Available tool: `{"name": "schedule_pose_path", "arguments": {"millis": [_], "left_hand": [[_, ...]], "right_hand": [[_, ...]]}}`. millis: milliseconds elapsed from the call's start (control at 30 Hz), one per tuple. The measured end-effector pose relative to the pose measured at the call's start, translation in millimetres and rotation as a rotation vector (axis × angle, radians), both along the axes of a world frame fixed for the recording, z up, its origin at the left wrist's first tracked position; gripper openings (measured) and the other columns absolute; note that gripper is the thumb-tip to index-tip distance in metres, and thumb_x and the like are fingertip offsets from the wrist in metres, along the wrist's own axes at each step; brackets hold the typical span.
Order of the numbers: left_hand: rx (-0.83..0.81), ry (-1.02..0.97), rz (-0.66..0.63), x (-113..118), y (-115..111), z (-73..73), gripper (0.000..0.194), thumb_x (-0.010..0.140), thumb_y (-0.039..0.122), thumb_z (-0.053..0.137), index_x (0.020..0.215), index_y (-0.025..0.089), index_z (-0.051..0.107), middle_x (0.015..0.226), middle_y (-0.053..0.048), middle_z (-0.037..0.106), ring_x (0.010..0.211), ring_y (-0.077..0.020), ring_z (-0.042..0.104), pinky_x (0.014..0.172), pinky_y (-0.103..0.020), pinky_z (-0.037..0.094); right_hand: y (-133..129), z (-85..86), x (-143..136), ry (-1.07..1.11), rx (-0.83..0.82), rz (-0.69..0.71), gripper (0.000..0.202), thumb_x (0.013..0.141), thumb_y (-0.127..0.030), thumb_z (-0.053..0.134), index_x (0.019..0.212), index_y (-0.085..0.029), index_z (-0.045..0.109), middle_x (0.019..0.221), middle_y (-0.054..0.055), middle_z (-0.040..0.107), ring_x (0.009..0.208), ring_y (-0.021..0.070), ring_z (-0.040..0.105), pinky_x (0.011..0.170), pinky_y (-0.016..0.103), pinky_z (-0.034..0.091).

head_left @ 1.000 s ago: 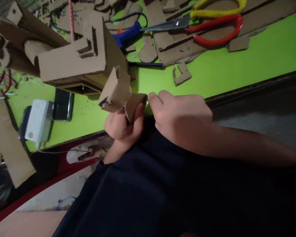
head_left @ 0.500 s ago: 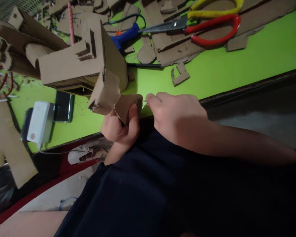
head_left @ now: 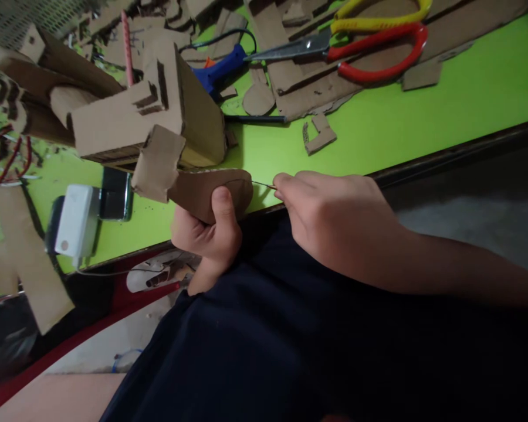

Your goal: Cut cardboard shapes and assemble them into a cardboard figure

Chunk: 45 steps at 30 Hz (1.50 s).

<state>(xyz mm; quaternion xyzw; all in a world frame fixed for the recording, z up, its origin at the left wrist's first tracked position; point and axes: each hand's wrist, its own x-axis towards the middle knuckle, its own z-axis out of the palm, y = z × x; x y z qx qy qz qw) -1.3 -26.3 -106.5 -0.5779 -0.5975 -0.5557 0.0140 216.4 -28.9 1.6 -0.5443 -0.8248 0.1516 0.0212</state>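
My left hand [head_left: 211,228] grips a rounded cardboard piece [head_left: 193,190] from below, its thumb pressed on the face near a curved line. A square cardboard flap [head_left: 159,163] stands at that piece's left end. To the right, my right hand [head_left: 334,217] pinches a thin pointed tool [head_left: 269,186], whose fine tip reaches the rounded end of the cardboard. Just behind the held piece sits a cardboard box structure [head_left: 127,123] with tube-like parts at its left.
Scissors [head_left: 308,47] with red and yellow handles lie on cardboard scraps [head_left: 308,97]. A blue tool [head_left: 222,69], a black stick [head_left: 255,119], a white power bank [head_left: 76,223] and a phone [head_left: 115,193] rest on the green table [head_left: 479,94].
The held cardboard has turned, showing more of its broad face, and its flap has shifted left. My right hand has moved a little to the right, with more of the thin tool showing.
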Motion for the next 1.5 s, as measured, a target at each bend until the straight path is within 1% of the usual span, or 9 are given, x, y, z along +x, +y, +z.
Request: {"name": "schedule_pose_path", "arguments": {"millis": [233,467,600,733,867,967,1167,1367,1500], "left_hand": [[-0.067,0.012,-0.006,-3.0,4.2,5.4,0.07,0.105,0.09,0.071,0.087,0.023,0.063,0.076,0.002,0.049,0.074,-0.0171,0.058,0.072,-0.035,0.051],[-0.066,-0.009,0.008,1.4,4.3,9.8,0.052,0.11,0.069,0.074,0.09,0.021,0.063,0.084,0.001,0.049,0.08,-0.0162,0.058,0.076,-0.034,0.049],[-0.069,0.054,0.002,-3.1,3.3,6.3,0.056,0.108,0.067,0.076,0.082,0.021,0.056,0.08,0.003,0.044,0.073,-0.0122,0.046,0.073,-0.032,0.038],[-0.026,0.061,-0.009,-4.8,3.7,3.8,0.055,0.109,0.065,0.076,0.083,0.021,0.058,0.078,0.004,0.043,0.07,-0.0111,0.041,0.072,-0.033,0.032],[-0.02,0.043,0.012,0.3,5.1,6.7,0.051,0.11,0.064,0.076,0.087,0.02,0.064,0.078,0.004,0.049,0.069,-0.0115,0.046,0.073,-0.034,0.034],[-0.013,0.036,0.059,4.3,4.8,7.6,0.05,0.111,0.066,0.073,0.091,0.02,0.068,0.08,0.003,0.057,0.072,-0.0138,0.053,0.073,-0.035,0.038],[-0.016,0.049,0.086,4.6,0.2,2.5,0.046,0.11,0.063,0.073,0.093,0.02,0.071,0.08,0.001,0.06,0.077,-0.0181,0.063,0.079,-0.038,0.05],[-0.008,0.047,0.084,4.3,-1.7,3.8,0.043,0.109,0.058,0.075,0.087,0.021,0.068,0.078,0.002,0.06,0.074,-0.0172,0.062,0.077,-0.038,0.049],[-0.012,0.075,0.032,-11.7,-3.9,-9.6,0.044,0.106,0.058,0.081,0.085,0.021,0.068,0.076,0.001,0.06,0.072,-0.0179,0.064,0.075,-0.04,0.052]], "right_hand": [[2.2,1.7,-1.1,0.039,-0.004,0.021,0.029,0.111,-0.01,0.053,0.124,-0.015,0.077,0.099,0.01,0.08,0.07,0.0175,0.056,0.069,0.038,0.023],[6.4,-0.4,-3.0,0.043,-0.077,0.043,0.03,0.113,-0.01,0.051,0.127,-0.015,0.077,0.103,0.01,0.08,0.078,0.0216,0.063,0.07,0.039,0.025],[10.5,-2.4,-9.6,0.083,-0.099,0.039,0.034,0.115,-0.014,0.048,0.133,-0.016,0.077,0.114,0.013,0.083,0.086,0.0238,0.07,0.07,0.039,0.027],[16.0,1.5,-19.6,0.067,-0.146,-0.023,0.036,0.114,-0.014,0.049,0.135,-0.017,0.078,0.117,0.013,0.086,0.085,0.0235,0.072,0.069,0.04,0.025],[19.2,3.4,-19.9,0.103,-0.166,-0.017,0.033,0.115,-0.015,0.048,0.128,-0.019,0.079,0.114,0.012,0.087,0.087,0.0253,0.074,0.07,0.041,0.028],[17.3,-2.9,-13.6,0.164,-0.141,0.023,0.034,0.116,-0.015,0.047,0.128,-0.019,0.079,0.112,0.011,0.086,0.092,0.0259,0.075,0.074,0.04,0.036],[10.9,-20.1,-9.3,0.267,-0.142,0.048,0.05,0.117,-0.01,0.046,0.159,-0.013,0.073,0.132,0.016,0.087,0.112,0.0295,0.081,0.093,0.038,0.051],[5.7,-28.6,-6.3,0.324,-0.104,0.052,0.051,0.115,-0.012,0.048,0.161,-0.01,0.071,0.129,0.017,0.086,0.114,0.0299,0.08,0.093,0.038,0.051],[7.6,-23.8,-8.9,0.231,-0.078,0.072,0.048,0.116,-0.012,0.046,0.156,-0.009,0.073,0.123,0.016,0.085,0.107,0.0289,0.079,0.086,0.038,0.047]]}}
